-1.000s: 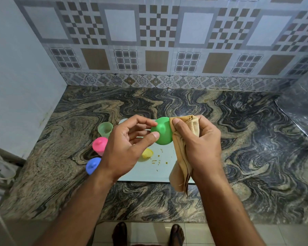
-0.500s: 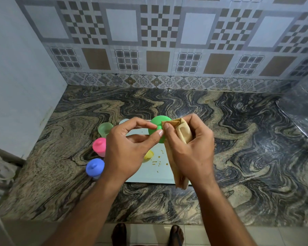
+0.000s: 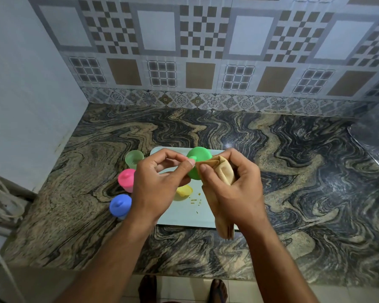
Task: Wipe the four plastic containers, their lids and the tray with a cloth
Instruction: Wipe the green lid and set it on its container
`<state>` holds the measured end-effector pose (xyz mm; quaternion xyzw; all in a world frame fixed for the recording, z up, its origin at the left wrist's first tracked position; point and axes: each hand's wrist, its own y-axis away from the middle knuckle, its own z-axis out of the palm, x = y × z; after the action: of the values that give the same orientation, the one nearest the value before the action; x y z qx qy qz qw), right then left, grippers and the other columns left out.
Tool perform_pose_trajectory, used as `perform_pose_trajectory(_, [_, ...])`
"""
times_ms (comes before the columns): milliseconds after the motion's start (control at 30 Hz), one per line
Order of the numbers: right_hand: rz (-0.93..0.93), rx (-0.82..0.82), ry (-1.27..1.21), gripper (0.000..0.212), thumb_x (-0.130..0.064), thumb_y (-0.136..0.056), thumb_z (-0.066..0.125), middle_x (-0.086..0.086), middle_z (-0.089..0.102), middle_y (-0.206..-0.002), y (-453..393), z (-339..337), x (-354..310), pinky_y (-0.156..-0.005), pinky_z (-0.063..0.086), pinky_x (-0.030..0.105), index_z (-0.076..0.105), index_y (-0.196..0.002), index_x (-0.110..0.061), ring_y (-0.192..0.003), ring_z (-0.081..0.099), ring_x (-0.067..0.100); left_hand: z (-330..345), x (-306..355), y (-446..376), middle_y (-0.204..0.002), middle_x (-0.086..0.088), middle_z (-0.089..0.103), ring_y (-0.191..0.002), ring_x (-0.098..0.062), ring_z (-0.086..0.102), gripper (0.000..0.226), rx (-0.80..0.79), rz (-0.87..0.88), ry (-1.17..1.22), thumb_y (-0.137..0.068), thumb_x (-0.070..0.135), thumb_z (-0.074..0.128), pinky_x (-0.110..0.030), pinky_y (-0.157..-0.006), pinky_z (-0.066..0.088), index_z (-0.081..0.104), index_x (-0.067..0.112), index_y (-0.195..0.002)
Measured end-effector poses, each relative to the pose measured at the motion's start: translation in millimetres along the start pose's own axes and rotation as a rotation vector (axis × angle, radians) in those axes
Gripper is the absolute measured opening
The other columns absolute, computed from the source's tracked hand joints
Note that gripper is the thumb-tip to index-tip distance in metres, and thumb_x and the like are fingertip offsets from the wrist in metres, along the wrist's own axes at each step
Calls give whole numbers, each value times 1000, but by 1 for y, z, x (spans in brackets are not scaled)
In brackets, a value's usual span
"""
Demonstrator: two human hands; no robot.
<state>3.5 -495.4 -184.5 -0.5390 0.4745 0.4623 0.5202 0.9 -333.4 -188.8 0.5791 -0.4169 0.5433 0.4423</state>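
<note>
My left hand (image 3: 157, 184) pinches the small knob of a green lid (image 3: 198, 160), held up over the pale tray (image 3: 184, 215). My right hand (image 3: 234, 189) grips a folded tan cloth (image 3: 222, 171) and presses it against the lid's edge; the cloth's tail hangs below the hand. An open green container (image 3: 134, 158) stands left of the tray. Nearer me stand a pink-lidded container (image 3: 126, 179) and a blue-lidded one (image 3: 119, 205). A yellow container (image 3: 184, 191) sits on the tray, partly hidden by my left hand, beside yellow crumbs.
The marble counter (image 3: 293, 171) ends at a tiled back wall and a plain wall on the left. A grey object (image 3: 376, 145) lies at the right edge. Coiled cable (image 3: 0, 202) hangs at far left. My feet show below the counter's front edge.
The green lid has turned so its knob faces me, and my left fingers have shifted onto that knob. My right hand has bunched the cloth tighter against the lid's edge.
</note>
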Motion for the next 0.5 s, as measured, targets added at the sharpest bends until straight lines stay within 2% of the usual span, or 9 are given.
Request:
perform_pose_trajectory(133, [67,-86,-200,14,-12,-90,77,-6,71,-73,-2,-2,4,-58,49,18,66,-87,-5,-63,59,4,-7,-1,-2,-90,-19,79,-85,-40,79,7,-3,-72,82,-90,12,79,-40,-73,65,73,8,-89])
perform_pose_trajectory(233, [74,-126,-159,11,-5,-95,75,-6,71,-72,-3,0,8,-59,49,17,67,-89,-1,-63,60,3,-14,-5,-5,-91,-18,78,-80,-35,80,11,1,-30,5,-87,12,83,-47,-75,66,73,9,-89])
perform_pose_trajectory(300, [76,-140,-121,10,-5,-95,74,-6,72,-72,-3,3,11,-59,49,17,67,-90,1,-63,61,3,-20,-9,-9,-91,-17,77,-80,-31,80,12,7,-21,-29,-85,13,86,-46,-75,66,74,12,-87])
perform_pose_trajectory(367, [78,-143,-102,10,-6,-95,74,-3,78,-82,-5,8,12,-62,52,19,68,-93,2,-69,66,6,-31,-13,-16,-90,-14,78,-80,-28,79,14,30,-20,-38,-83,14,88,-45,-75,66,75,17,-84])
perform_pose_trajectory(433, [74,-117,-69,6,-8,-95,75,4,81,-96,-7,9,14,-68,55,23,72,-96,-3,-79,70,9,-47,-18,-29,-84,-8,78,-74,-19,77,14,89,4,-79,-82,13,88,-37,-73,65,75,16,-83])
perform_pose_trajectory(500, [75,-83,-40,4,-8,-95,75,6,81,-97,-10,6,14,-68,55,22,74,-97,-6,-80,69,9,-68,-23,-49,-78,-2,76,-68,-2,72,14,160,64,-182,-83,7,86,-20,-69,60,73,9,-86])
